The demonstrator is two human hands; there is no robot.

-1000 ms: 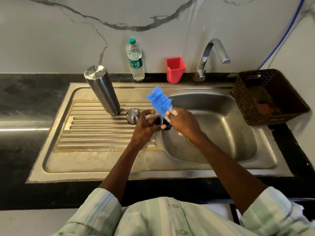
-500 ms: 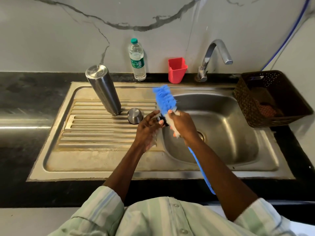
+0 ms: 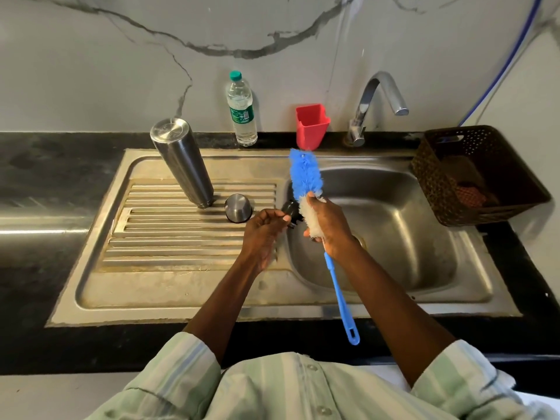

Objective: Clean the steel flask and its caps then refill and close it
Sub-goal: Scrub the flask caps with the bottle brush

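Head view showed my left hand point(image 3: 266, 230) pinching the small black cap point(image 3: 290, 209) at its one o'clock, over the sink's point(image 3: 424, 301) basin edge. My right hand point(image 3: 328, 224) gripped the blue bottle brush point(image 3: 304, 177), bristles touching that cap. At ten o'clock, the steel flask point(image 3: 181, 162) stood inverted beside the steel cap point(image 3: 238, 207).
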